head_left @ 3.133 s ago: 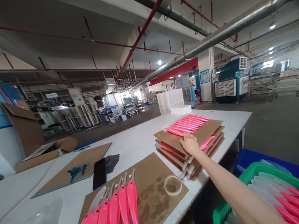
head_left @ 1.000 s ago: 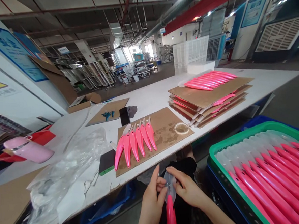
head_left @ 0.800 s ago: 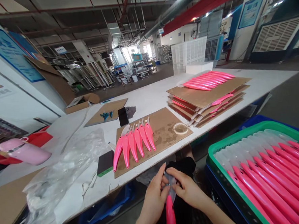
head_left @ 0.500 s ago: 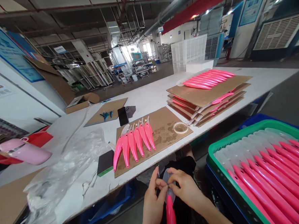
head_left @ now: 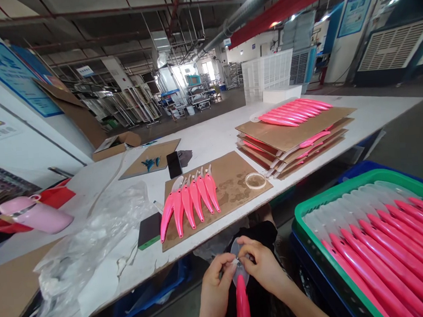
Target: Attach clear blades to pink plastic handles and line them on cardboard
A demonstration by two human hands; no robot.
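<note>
Over my lap, a pink fishing lure (head_left: 242, 300) hangs with its clear plastic lip (head_left: 236, 277) upward. My left hand (head_left: 219, 277) pinches at the near side of the lip, thumb and forefinger together. My right hand (head_left: 263, 265) grips the lip from the other side, fingers curled round its edge. Between the fingertips shows a small pale piece, too small to name. On the table ahead, several finished-looking pink lures (head_left: 188, 205) lie side by side on a cardboard sheet (head_left: 231, 191).
To my right stands a green tray (head_left: 301, 215) of pink lures with clear lips. Stacked cardboard sheets (head_left: 296, 136) bear more lures. A roll of tape (head_left: 256, 180), a phone (head_left: 174, 164), a black-and-green block (head_left: 149, 230), plastic wrap (head_left: 95, 247) and a pink bottle (head_left: 36, 214) lie on the table.
My left forefinger, raised and stretched before, has curled down to the lip beside the thumb. The small pale piece between the fingertips shows more now. The lure stays nearly in place.
</note>
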